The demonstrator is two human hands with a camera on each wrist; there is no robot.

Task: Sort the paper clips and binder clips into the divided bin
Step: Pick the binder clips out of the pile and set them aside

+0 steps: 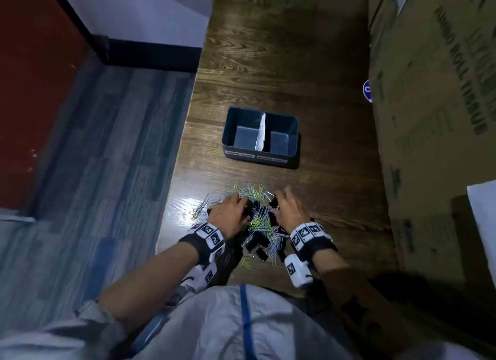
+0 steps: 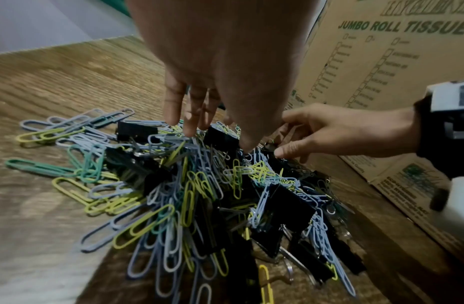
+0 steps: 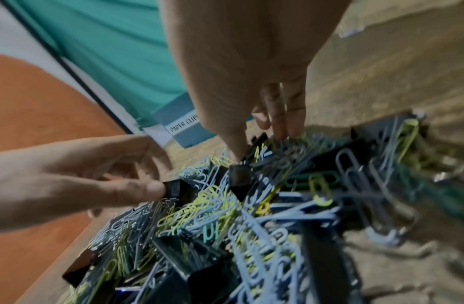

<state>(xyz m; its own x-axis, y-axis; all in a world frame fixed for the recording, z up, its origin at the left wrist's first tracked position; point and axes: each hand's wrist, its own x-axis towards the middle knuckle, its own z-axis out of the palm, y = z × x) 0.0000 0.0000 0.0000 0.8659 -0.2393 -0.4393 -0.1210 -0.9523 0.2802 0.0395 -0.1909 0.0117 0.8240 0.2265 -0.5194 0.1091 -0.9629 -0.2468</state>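
Observation:
A dark blue divided bin (image 1: pixel 228 130) with a white divider (image 1: pixel 261 131) stands empty on the wooden table, beyond a mixed pile (image 1: pixel 259 225) of coloured paper clips (image 2: pixel 137 224) and black binder clips (image 2: pixel 287 205). Both hands are in the pile's far part. My left hand (image 1: pixel 243 209) reaches down with its fingers and thumb either side of a black binder clip (image 2: pixel 221 138). My right hand (image 1: pixel 275 204) pinches another black binder clip (image 3: pixel 259 142) between thumb and fingers. Both clips lie among the others. The bin's "PAPER CLIPS" label (image 3: pixel 184 125) marks its left compartment.
Tall cardboard boxes (image 1: pixel 429 118) line the table's right side, close to the pile. The table's left edge (image 1: pixel 185 123) drops to a blue-grey floor. A white sheet (image 1: pixel 483 214) lies at the far right. Bare wood (image 1: pixel 268 64) stretches behind the bin.

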